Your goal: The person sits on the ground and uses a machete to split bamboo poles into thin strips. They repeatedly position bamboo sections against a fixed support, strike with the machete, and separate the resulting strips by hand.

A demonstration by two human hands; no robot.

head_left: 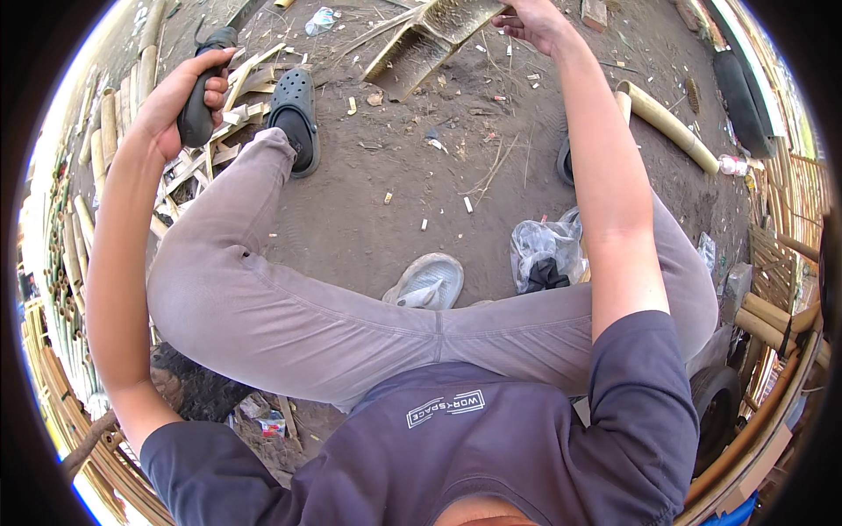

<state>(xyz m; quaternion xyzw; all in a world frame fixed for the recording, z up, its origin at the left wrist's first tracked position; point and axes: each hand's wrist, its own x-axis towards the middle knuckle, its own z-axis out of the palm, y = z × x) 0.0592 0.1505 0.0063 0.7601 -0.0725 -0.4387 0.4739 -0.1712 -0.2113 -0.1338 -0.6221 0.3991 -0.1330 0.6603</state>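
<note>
At the upper left, my left hand (pixel 182 98) is closed around the thick black handle of a large knife (pixel 195 121). Part of its dark blade reaches the top edge, where the rest is cut off. My right hand (pixel 537 24) is raised at the top, its fingers closed at the end of a wide split bamboo piece (pixel 421 54). That piece lies tilted, hollow side showing, with a cross wall inside. Just right of the knife handle are pale bamboo strips (pixel 248 77), beside my left foot in a grey clog (pixel 293 95).
Bamboo poles (pixel 74 241) are stacked along the left. A loose sandal (pixel 430 282) and a clear plastic bag (pixel 537 250) lie on the dirt between my legs. Farther right are a bamboo pole (pixel 671 130), a plastic bottle (pixel 732 165) and a black tyre (pixel 715 412).
</note>
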